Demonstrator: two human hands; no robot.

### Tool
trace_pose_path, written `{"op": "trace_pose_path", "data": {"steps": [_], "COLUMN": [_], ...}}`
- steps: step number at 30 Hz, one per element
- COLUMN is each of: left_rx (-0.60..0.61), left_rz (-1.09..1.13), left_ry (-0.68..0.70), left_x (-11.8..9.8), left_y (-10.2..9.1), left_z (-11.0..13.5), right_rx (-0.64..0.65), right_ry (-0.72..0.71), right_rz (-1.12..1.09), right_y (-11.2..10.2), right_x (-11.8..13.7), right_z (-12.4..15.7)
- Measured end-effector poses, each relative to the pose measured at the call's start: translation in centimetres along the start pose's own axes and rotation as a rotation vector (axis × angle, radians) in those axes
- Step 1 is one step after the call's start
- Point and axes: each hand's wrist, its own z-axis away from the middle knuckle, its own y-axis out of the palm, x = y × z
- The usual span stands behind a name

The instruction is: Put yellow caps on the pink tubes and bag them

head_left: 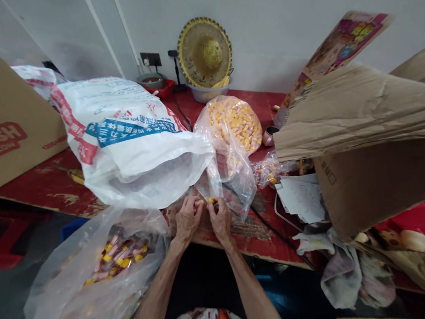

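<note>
My left hand (188, 216) is closed at the table's front edge, its fingertips pinched; what they hold is too small to make out. Close beside it, my right hand (220, 218) pinches a small yellow piece (211, 200) between thumb and finger. Just beyond both hands stands a clear plastic bag of small yellow and pink pieces (237, 122), its loose mouth falling toward me. To the left, a large translucent bag (70, 283) hangs low and holds pink and yellow pieces that look joined together.
A big white printed sack (129, 117) lies on the red table (266, 244) at left, near a cardboard box (1, 114). An open carton (358, 110) stands at right, above rags (343, 272). A straw hat (202, 50) leans on the wall. A black cable (276, 236) crosses the table.
</note>
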Motion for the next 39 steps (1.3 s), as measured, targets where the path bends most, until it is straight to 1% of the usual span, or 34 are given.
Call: {"op": "trace_pose_path", "data": {"steps": [4,9,11,15,19,22,26,30,35,39], "left_rx": [-0.029,0.072,0.087,0.066,0.067,0.047,0.067,0.107,0.110,0.151], "left_rz": [-0.026,-0.050,-0.041,-0.015,0.011,-0.018,-0.051,-0.022,0.010,0.038], "left_ry": [0.001,-0.004,-0.009,-0.018,0.016,0.033,0.006,-0.021,-0.040,-0.043], "left_x": [0.25,0.47,0.43,0.31,0.16,0.18,0.48,0.69,0.62,0.52], "left_y": [-0.09,0.03,0.11,0.19,0.03,-0.10,0.01,0.00,-0.25,-0.28], "left_z": [0.23,-0.25,-0.46,-0.52,-0.28,-0.04,0.06,-0.11,-0.17,-0.05], "right_rx": [0.005,-0.015,-0.028,-0.009,0.003,0.002,0.013,-0.005,-0.005,-0.003], "right_ry": [0.005,0.001,0.008,-0.007,-0.018,-0.011,-0.017,0.001,-0.014,-0.014], "right_rz": [0.018,-0.003,-0.007,0.013,0.017,0.011,0.014,0.015,0.023,0.045], "right_y": [0.10,0.06,0.04,0.15,0.26,0.24,0.26,0.28,0.36,0.41], "right_x": [-0.15,-0.04,-0.05,-0.23,-0.43,-0.51,-0.52,-0.45,-0.41,-0.52], "right_z": [-0.05,-0.06,-0.06,-0.02,0.02,-0.01,-0.03,0.05,0.10,0.08]}}
